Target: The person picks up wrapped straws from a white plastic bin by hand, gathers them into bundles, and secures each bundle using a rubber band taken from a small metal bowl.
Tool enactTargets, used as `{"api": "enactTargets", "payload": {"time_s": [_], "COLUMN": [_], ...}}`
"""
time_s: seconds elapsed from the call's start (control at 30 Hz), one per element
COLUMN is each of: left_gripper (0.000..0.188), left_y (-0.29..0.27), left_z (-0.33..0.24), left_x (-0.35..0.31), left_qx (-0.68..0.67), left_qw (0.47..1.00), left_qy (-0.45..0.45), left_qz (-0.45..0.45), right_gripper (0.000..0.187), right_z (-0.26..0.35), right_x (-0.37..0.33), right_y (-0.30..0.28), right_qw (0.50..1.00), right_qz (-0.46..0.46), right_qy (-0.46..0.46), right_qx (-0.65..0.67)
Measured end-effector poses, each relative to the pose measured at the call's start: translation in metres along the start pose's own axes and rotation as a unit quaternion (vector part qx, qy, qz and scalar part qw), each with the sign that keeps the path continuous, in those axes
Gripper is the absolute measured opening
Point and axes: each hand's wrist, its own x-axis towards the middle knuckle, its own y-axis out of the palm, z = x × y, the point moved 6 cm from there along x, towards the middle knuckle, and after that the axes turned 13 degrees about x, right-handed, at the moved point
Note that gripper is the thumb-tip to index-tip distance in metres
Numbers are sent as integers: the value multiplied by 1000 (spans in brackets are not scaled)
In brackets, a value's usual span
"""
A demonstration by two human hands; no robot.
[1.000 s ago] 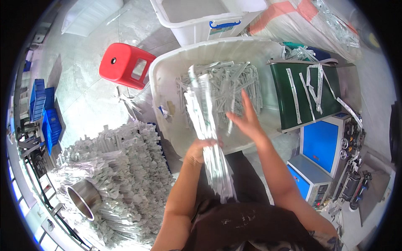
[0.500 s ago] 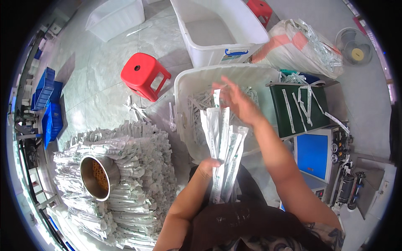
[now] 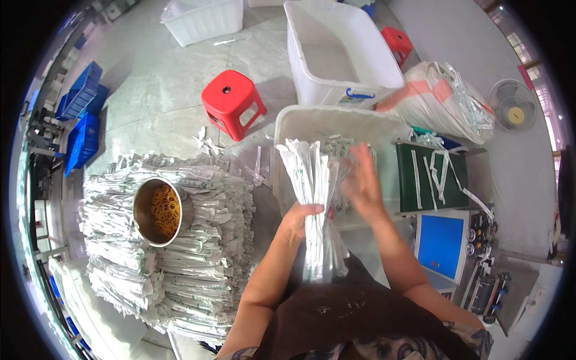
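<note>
My left hand (image 3: 298,219) is wrapped round the middle of a bundle of long, thin white paper-and-film packets (image 3: 315,180), held upright in front of my dark apron. The packets fan apart at the top. Close by on the right, my right hand (image 3: 363,187) is raised with fingers stretched, apart from the bundle and slightly blurred. Behind both hands stands a white plastic tub (image 3: 300,120) with loose packets of the same sort lying in it; the bundle hides part of them.
At left, a big stack of packets (image 3: 198,264) carries a metal pot (image 3: 187,216) of yellow rubber bands. A red stool (image 3: 228,93), a second white tub (image 3: 324,84) and a full woven sack (image 3: 420,90) stand farther off. Right of me is a machine with a green belt (image 3: 411,192).
My right hand has come down and nearer to the bundle from above the tub. The bundle stands more upright and gathered in my left hand. The whole view has shifted.
</note>
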Motion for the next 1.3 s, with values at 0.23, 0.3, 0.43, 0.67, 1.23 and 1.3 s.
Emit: {"api": "enactTargets", "payload": {"time_s": [0.23, 0.3, 0.43, 0.67, 1.23, 1.3], "left_gripper": [53, 52, 72, 64, 44, 41], "left_y": [106, 102, 99, 96, -5, -16], "left_z": [-41, -32, -19, -39, -72, -77], "left_x": [-12, -15, -25, -69, -293, -298], "left_qx": [127, 98, 2, 36, -37, -45], "left_qw": [974, 979, 985, 972, 788, 784], "left_qy": [-45, -27, 57, 231, 475, 478], "left_qz": [183, 174, 163, 9, -391, -393], "right_gripper": [69, 48, 26, 33, 16, 15], "right_z": [100, 97, 70, 67, -23, -31], "right_x": [57, 60, 57, 16, -10, -16], "right_y": [60, 68, 88, 138, 381, 395], "right_qw": [936, 912, 862, 834, 682, 638], "right_qz": [311, 368, 480, 550, 542, 546], "right_qy": [-162, -140, 58, -33, -285, -253], "right_qx": [-38, -111, -149, -31, -401, -480]}}
